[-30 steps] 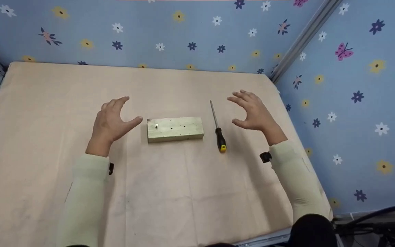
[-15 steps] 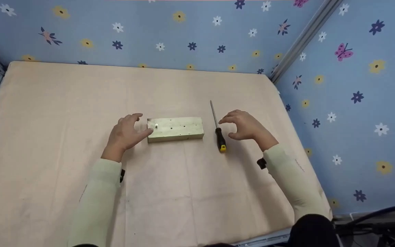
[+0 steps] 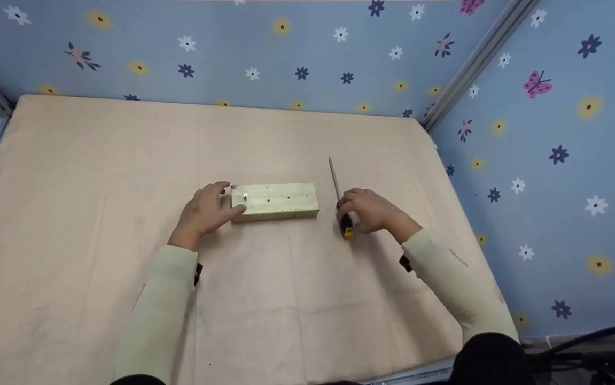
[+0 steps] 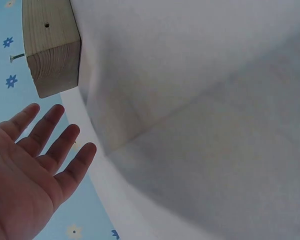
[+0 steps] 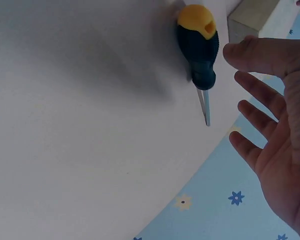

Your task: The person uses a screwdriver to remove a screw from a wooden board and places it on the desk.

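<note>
A pale wooden block with several small holes lies on the cloth. A screw stands partly out of its top near the left end. My left hand is at that end, fingers spread; the left wrist view shows them apart from the wood. To the block's right lies a screwdriver with a black and yellow handle, its shaft pointing away from me. Over the handle is my right hand. Its thumb and loosely bent fingers are beside the handle with a gap in the right wrist view.
A light cloth covers the table. Blue flowered panels rise behind it and at both sides. Dark cables run at the lower right corner.
Both hands have moved inward and lower: the left to the block's left end, the right to the screwdriver's handle. The block and screwdriver stay where they were.
</note>
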Available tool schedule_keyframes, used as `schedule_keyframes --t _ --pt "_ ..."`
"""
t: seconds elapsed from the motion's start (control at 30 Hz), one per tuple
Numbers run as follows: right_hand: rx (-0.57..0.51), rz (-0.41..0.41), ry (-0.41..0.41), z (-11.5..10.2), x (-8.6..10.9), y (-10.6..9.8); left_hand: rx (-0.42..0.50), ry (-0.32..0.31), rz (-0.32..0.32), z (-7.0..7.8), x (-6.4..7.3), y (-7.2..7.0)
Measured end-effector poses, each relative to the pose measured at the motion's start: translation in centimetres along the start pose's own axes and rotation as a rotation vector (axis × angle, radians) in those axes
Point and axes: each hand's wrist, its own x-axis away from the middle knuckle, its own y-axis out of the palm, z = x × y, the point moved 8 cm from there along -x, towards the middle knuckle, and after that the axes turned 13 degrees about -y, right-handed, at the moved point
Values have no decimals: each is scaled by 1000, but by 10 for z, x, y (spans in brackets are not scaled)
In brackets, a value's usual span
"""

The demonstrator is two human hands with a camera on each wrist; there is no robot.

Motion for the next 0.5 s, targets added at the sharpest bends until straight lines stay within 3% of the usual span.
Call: schedule_keyframes --t 0.5 --pt "42 -72 -63 -10 -4 25 8 -17 -34 0 -8 9"
